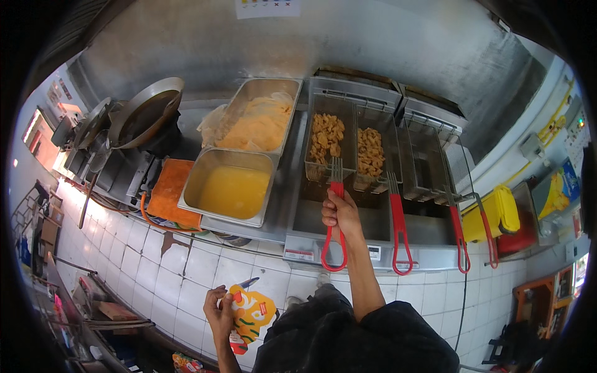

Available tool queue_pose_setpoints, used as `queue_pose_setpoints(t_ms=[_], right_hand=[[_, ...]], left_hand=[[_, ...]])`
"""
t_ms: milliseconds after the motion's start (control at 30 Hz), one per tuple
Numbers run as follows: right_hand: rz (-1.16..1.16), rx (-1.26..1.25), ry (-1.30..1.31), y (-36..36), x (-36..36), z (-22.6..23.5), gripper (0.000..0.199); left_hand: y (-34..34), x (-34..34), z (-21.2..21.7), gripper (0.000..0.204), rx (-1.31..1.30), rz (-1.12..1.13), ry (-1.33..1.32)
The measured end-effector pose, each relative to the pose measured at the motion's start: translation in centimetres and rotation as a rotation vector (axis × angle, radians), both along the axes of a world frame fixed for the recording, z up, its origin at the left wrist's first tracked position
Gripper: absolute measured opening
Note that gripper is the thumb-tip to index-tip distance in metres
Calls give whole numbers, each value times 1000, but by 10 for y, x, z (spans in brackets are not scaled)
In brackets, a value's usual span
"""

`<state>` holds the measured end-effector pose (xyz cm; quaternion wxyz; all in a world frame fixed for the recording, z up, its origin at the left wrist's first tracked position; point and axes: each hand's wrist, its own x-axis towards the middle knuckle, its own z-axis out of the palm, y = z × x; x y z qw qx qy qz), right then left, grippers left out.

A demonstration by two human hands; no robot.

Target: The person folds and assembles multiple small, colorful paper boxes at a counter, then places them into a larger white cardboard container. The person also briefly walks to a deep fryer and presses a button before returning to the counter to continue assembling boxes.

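My right hand is closed round the red handle of the leftmost fryer basket. Browned fried pieces lie in that wire basket, which rests over the fryer. Beside it, a second fryer basket holds similar fried pieces; its red handle sticks out toward me. Low on the left, my left hand grips the edge of a yellow printed cutout with a cartoon picture. Whether it is card or thin plastic I cannot tell.
Left of the fryer stand a steel pan of yellow liquid and a steel pan of pale orange coating. An orange cloth lies beside them. Farther left is a large wok. More baskets and a yellow bin are at right.
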<state>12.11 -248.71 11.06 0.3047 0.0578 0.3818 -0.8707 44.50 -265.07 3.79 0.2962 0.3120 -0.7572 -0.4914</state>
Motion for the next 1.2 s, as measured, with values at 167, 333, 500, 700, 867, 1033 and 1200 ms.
queue_pose_setpoints(t_ms=[167, 333, 500, 700, 867, 1033, 1200], right_hand=[[20, 51, 3, -15, -2, -17, 21], [87, 37, 92, 42, 19, -93, 39], [-175, 1384, 903, 124, 78, -182, 28], [-302, 1591, 1226, 131, 68, -225, 21], [-292, 1684, 1229, 125, 66, -225, 22], [-293, 1730, 1253, 129, 67, -226, 22], [-305, 1703, 1258, 128, 65, -229, 23]], left_hand=[[5, 10, -1, 18, 31, 79, 2], [6, 21, -19, 17, 72, 86, -28], [2, 19, -32, 18, 172, 92, -62], [5, -4, -22, 18, 112, -45, -95], [7, -12, -13, 17, 41, -49, -117], [9, -9, -18, 17, 106, -34, -125], [10, -11, -21, 17, 142, -14, -110]])
